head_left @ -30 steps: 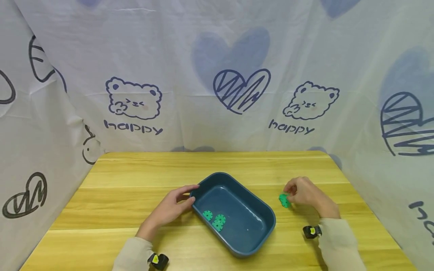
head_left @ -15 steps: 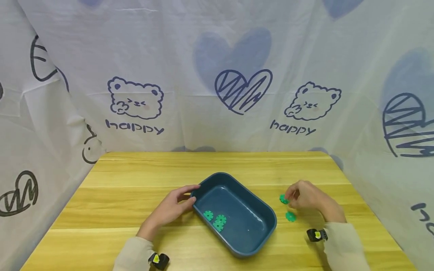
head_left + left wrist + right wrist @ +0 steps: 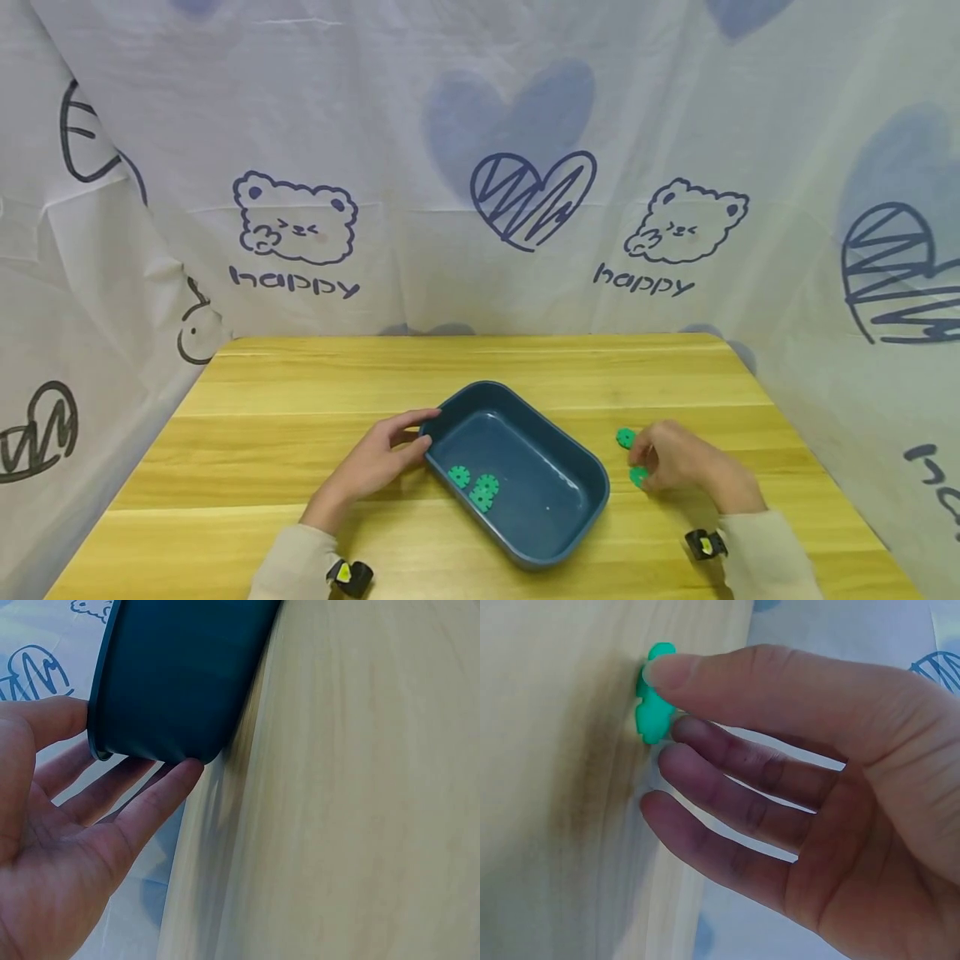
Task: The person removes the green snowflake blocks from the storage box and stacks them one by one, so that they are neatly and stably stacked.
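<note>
Three green circles (image 3: 459, 477) are already in the blue tub (image 3: 532, 479), held at its edge by the left hand (image 3: 378, 460), and two loose circles (image 3: 625, 437) are left on the table (image 3: 337, 371), one touching the right hand (image 3: 675, 458), pinched or not I can't tell.

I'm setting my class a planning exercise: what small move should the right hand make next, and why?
Probably lift the nearer loose green disc with a firm pinch: the right hand is at its edge, while similar discs lie in the blue bin, whose corner the left hand holds.
</note>
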Demonstrator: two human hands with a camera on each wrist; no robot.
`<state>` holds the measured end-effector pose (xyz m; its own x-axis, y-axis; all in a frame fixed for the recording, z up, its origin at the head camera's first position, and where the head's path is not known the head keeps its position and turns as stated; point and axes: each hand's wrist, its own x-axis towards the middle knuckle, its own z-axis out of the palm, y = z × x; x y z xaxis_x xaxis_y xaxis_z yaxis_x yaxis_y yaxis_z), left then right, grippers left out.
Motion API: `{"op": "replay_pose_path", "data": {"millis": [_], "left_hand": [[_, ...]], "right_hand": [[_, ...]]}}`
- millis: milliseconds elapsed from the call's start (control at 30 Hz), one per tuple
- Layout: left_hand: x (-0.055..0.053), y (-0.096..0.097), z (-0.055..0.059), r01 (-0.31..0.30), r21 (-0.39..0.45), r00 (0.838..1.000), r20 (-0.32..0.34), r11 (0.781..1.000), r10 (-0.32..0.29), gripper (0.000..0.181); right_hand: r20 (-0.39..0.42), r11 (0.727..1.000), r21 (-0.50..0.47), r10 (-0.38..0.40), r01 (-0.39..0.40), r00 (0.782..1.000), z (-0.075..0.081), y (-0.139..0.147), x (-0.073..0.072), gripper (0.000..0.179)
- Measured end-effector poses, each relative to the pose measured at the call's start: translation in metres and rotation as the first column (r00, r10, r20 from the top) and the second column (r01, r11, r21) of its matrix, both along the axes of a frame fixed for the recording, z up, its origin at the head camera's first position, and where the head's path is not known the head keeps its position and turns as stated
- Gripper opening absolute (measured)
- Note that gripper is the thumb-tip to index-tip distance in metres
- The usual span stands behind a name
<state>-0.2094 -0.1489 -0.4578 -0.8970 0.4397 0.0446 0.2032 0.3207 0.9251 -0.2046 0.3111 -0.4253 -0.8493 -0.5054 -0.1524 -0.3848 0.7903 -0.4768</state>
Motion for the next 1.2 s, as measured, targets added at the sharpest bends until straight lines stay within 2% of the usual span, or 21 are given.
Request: {"op": "replay_pose_path", "data": {"millis": [100,233,633,767,933,1200], "left_hand": [[0.0,0.0,0.0,-0.001,0.002,1.0,0.002,1.0,0.001,0.046],[0.0,0.0,0.001,-0.006,-0.009,1.0,0.0,1.0,0.006,0.046],[0.0,0.0,0.002,-0.01,-0.017,1.0,-0.006,1.0,0.01,0.045],[0.0,0.0,0.002,-0.014,-0.018,1.0,-0.003,1.0,0.014,0.045],[0.0,0.001,0.002,-0.015,-0.014,1.0,0.002,1.0,0.015,0.045],[0.0,-0.001,0.001,-0.011,-0.007,1.0,0.008,1.0,0.011,0.046]], "right_hand": [[-0.011,1.0,0.002,0.016,-0.016,1.0,-0.001,0.0,0.0,0.021],[0.004,1.0,0.006,-0.001,0.001,1.0,-0.002,-0.001,0.0,0.019],[0.029,0.999,-0.03,0.011,-0.01,1.0,-0.003,-0.003,-0.001,0.023],[0.015,1.0,-0.003,-0.001,0.001,1.0,-0.001,-0.004,0.0,0.023],[0.005,0.998,0.009,-0.06,0.06,0.998,0.003,-0.003,-0.003,0.02],[-0.143,0.994,-0.027,-0.11,0.107,0.984,0.01,0.003,-0.024,0.02]]}}
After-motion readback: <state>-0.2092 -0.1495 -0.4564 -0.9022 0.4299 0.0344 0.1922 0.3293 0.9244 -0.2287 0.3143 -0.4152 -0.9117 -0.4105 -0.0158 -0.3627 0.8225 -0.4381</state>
